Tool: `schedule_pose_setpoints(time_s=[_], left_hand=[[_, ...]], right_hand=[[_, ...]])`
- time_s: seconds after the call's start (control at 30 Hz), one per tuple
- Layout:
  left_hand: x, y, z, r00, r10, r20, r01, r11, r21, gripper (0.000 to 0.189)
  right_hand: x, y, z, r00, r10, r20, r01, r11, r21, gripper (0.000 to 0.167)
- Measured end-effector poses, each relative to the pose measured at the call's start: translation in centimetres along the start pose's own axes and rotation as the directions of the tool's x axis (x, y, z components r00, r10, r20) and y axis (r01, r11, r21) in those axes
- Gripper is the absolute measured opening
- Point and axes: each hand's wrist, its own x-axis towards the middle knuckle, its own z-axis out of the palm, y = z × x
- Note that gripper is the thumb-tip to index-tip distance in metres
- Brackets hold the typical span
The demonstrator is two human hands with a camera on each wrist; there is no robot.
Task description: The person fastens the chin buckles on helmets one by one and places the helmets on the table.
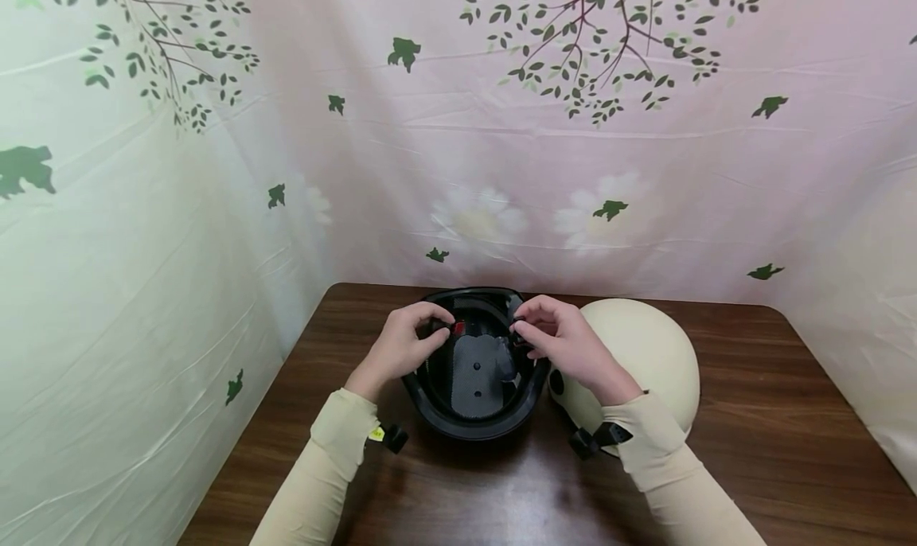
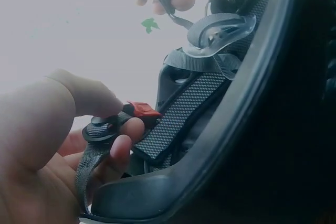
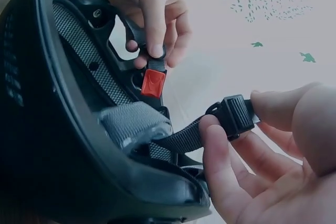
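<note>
A black helmet [image 1: 476, 428] lies upside down on the table, its padded inside facing up. My left hand [image 1: 404, 339] pinches one chin strap [image 2: 90, 169] by the end with a red buckle piece [image 2: 143, 110]. On the other side, my right hand [image 1: 562, 343] holds the opposite strap [image 3: 181, 139] at its black buckle [image 3: 236, 116] between thumb and fingers. The two buckle pieces are apart, above the helmet opening. A clear plastic piece [image 2: 223, 35] sits around the strap on the right side. Grey mesh padding [image 3: 89, 59] lines the shell.
A cream helmet [image 1: 645, 347] rests dome up on the brown wooden table [image 1: 759, 419], right beside the black one and partly behind my right wrist. A leaf-printed curtain [image 1: 401, 148] hangs behind the table and along its sides.
</note>
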Motion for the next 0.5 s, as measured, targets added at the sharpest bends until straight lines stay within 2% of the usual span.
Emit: schedule_pose_setpoints(time_s=[0.2, 0.5], left_hand=[[0.11, 0.03, 0.02, 1.0, -0.007, -0.004, 0.007, 0.999, -0.036, 0.015], [0.32, 0.28, 0.25, 0.996, -0.076, -0.05, 0.073, 0.995, -0.065, 0.015]], right_hand=[[0.07, -0.4, 0.26, 1.0, -0.007, 0.011, 0.007, 1.0, -0.008, 0.021], [0.37, -0.42, 0.57, 1.0, -0.014, 0.003, 0.014, 1.0, 0.006, 0.019]])
